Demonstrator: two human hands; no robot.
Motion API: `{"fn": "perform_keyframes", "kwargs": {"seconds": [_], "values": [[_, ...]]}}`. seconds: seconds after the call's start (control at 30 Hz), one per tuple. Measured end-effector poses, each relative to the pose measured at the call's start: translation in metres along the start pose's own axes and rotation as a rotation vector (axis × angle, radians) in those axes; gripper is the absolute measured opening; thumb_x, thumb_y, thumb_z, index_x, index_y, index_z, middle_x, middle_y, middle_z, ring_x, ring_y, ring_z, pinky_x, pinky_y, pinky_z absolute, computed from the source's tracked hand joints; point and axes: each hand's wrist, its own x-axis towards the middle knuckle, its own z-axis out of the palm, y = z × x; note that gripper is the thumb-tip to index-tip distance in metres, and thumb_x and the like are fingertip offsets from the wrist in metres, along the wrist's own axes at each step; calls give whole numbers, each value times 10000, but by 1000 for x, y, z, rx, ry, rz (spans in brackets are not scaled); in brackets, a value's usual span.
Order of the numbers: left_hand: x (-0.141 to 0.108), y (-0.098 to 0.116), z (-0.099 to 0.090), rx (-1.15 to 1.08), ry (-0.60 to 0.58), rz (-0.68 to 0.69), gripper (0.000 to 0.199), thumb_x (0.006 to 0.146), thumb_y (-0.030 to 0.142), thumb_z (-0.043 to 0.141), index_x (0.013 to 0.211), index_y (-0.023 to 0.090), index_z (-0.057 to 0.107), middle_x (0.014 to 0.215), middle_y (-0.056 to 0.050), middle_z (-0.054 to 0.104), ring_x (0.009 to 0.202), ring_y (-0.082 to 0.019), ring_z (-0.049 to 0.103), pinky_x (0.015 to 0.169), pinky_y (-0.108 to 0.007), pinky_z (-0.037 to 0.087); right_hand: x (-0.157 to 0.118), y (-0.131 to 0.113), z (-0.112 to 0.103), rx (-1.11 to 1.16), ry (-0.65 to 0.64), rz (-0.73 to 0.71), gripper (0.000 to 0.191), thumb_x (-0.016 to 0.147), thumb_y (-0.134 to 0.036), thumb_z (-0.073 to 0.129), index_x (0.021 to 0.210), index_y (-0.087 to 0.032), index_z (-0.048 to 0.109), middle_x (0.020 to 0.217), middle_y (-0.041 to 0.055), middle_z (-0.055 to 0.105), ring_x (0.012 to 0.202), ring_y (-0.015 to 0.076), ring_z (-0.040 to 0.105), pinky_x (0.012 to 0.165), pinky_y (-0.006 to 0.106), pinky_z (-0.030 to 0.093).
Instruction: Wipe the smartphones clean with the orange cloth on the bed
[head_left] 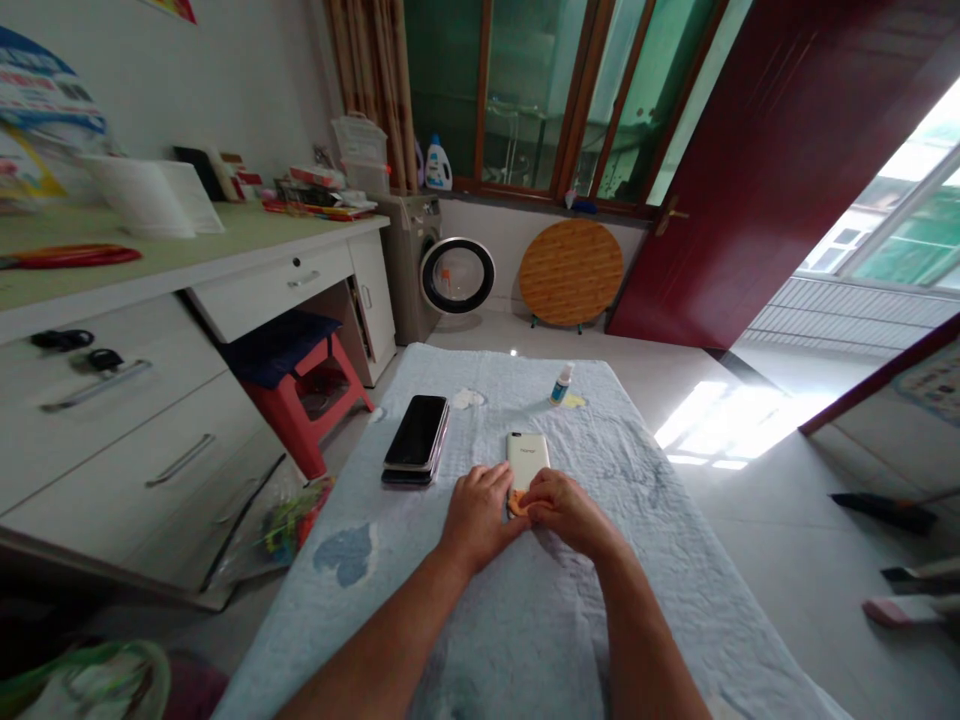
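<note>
A white phone lies back side up on the cloth-covered table, its camera at the far left corner. My right hand is closed on a small orange cloth, which touches the phone's near end. Against the phone's left edge rests my left hand, fingers spread and reaching forward, holding nothing that shows. To the left is a stack of phones, the top one with its black screen up. A small spray bottle with a blue label stands upright beyond the white phone, to the right.
The light blue cloth covers the table. A red stool stands at the left, below a desk holding a paper roll. Farther back are a washing machine with its door open, a round wooden board and a red door.
</note>
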Motion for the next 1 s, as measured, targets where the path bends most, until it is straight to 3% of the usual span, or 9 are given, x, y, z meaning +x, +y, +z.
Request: {"fn": "perform_keyframes", "kwargs": {"seconds": [0.23,0.3,0.53,0.7,1.0], "values": [[-1,-1,-3,-22,-31,9,658,725,457,728,1308,216,541,1380,-88,550,1212,-322,469,996,-454,379,11,36,7,-135,354,151,248,825,-200,538,890,-193,777,843,58,625,796,169,573,758,285,430],[-1,-2,-4,-26,-35,16,648,729,422,714,1315,211,535,1385,-83,546,1218,-322,460,1004,-452,376,11,39,8,-165,396,157,254,856,-225,528,905,-197,776,846,63,623,807,173,567,773,292,426],[-1,-7,-6,-77,-62,26,652,707,370,716,1316,218,537,1402,-67,531,1232,-314,451,1025,-451,369,10,17,15,-130,181,32,236,812,-128,558,892,-207,764,872,46,607,862,168,550,811,283,406],[0,-10,-5,-107,-74,8,666,694,430,750,1298,230,552,1392,-82,537,1238,-313,455,1029,-449,365,8,-2,19,-131,27,-68,242,799,-108,568,859,-239,762,872,31,614,873,164,547,830,280,392],[1,-13,-3,-76,-75,35,564,788,510,687,1296,291,578,1394,-55,544,1225,-298,467,1011,-456,372,-8,-1,-7,-62,-95,-29,238,759,-118,564,801,-242,763,842,23,666,841,170,587,847,287,405]]}}
